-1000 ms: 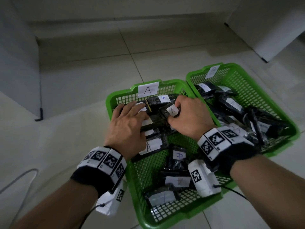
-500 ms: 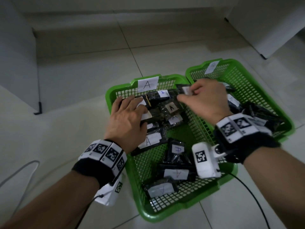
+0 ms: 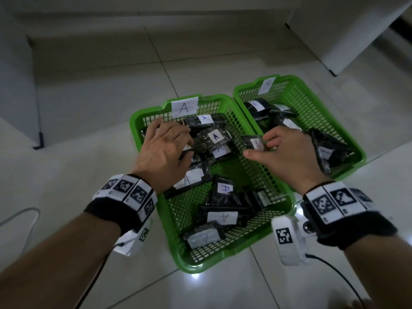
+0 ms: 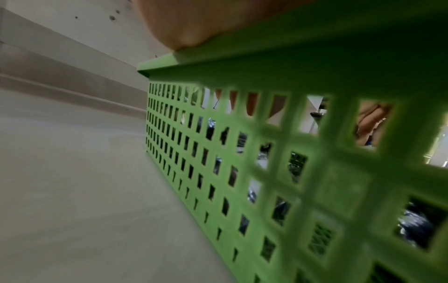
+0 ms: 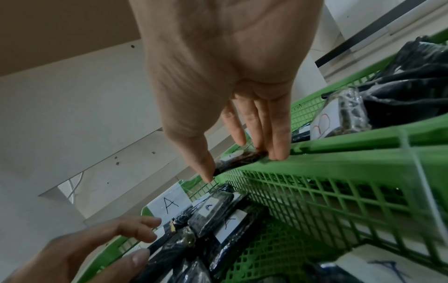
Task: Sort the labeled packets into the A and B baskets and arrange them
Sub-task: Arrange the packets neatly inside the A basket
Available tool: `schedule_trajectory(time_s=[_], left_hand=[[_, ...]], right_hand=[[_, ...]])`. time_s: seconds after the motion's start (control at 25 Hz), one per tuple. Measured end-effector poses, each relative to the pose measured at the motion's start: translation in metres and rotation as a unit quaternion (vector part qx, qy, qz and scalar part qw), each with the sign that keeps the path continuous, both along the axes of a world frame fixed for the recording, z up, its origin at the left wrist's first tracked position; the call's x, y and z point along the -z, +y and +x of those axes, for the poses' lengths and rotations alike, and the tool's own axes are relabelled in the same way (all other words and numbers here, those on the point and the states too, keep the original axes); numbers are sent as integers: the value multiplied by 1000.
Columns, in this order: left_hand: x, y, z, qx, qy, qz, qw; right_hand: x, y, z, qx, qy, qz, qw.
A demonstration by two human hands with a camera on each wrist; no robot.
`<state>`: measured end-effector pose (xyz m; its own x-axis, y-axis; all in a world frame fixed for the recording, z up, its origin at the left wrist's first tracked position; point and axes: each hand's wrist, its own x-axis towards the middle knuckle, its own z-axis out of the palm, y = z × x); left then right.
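Tiled floor point(image 3: 93, 103), two green baskets side by side. Right hand point(image 3: 287, 152) pinches A packet point(image 3: 254, 142) over shared rim. Left hand point(image 3: 163, 148), fingers spread, rests on packets in A basket point(image 3: 276, 210); B basket point(image 3: 312, 101) right.

Black wristbands point(image 3: 116, 216), white blocks with square black markers, white cabled wrist cameras point(image 3: 287, 238).

Pale tiled floor point(image 3: 93, 121) all round, grout lines crossing it. Grey wall point(image 3: 13, 70) far left of the fingers, white cabinet point(image 3: 347, 30) well beyond them to the right. Grey cable point(image 3: 20, 216) looping on the tiles at left, black cable point(image 3: 341, 277) trailing at lower right.
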<state>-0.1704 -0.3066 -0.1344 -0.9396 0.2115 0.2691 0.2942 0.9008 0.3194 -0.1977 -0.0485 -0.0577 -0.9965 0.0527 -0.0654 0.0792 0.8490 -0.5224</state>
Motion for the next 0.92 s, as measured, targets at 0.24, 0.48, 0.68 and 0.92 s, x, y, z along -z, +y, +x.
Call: schedule_trajectory(time_s=[0.24,0.48,0.68,0.92], left_hand=[[-15,25,-27,29,-80,-30,996],[-15,11,-23,2,-110,-60,992],[-51,-17,-32,-118,-158,213,957],[-59,6,-69,-154,-158,318,922]], right_hand=[[6,-15,-11,-24,56,11,998],[20,-25,-21,-61,62,21,996],[30,-23,-21,-64,8,32,997],[31,-33,-23,-70,16,35,997]])
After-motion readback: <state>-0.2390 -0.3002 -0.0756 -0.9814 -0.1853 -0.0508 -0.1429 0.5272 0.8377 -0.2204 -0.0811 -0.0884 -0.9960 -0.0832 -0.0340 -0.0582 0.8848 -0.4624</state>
